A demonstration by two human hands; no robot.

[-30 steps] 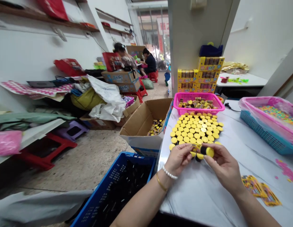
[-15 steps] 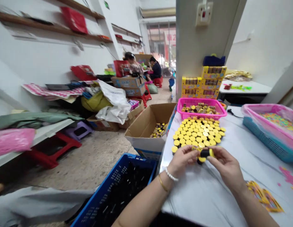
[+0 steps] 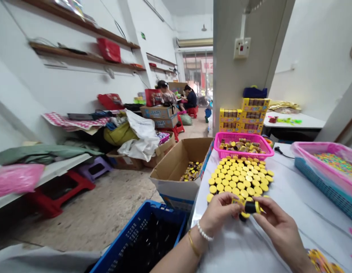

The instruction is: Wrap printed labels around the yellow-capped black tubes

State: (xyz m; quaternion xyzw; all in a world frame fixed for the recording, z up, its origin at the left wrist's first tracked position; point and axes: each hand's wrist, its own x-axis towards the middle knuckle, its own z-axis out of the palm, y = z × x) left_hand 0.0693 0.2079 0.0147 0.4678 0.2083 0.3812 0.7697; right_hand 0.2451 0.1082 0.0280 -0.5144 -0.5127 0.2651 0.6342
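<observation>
A small black container with a yellow lid (image 3: pixel 250 207) lies sideways between my two hands. My right hand (image 3: pixel 281 227) pinches it at the yellow lid end. The fingers of my left hand (image 3: pixel 220 212) are closed on a yellow printed label (image 3: pixel 235 201) that reaches the container's other end. Just beyond my fingers, many similar yellow-lidded containers (image 3: pixel 235 175) stand upright, packed close together on the white table (image 3: pixel 230 250). Another yellow-lidded container is partly hidden below the held one. More printed labels (image 3: pixel 325 261) lie by my right forearm.
Behind the containers stands a pink basket (image 3: pixel 244 154) of labelled containers, with yellow boxes (image 3: pixel 254 115) stacked past it. At right are stacked baskets (image 3: pixel 321 167) with colourful pieces. A cardboard box (image 3: pixel 170 170) and a blue crate (image 3: pixel 130 231) of black pieces stand left. Two people sit far off.
The view has tilted upward, so the table and hands sit lower in the picture. Both hands keep hold of the container and label above the table.
</observation>
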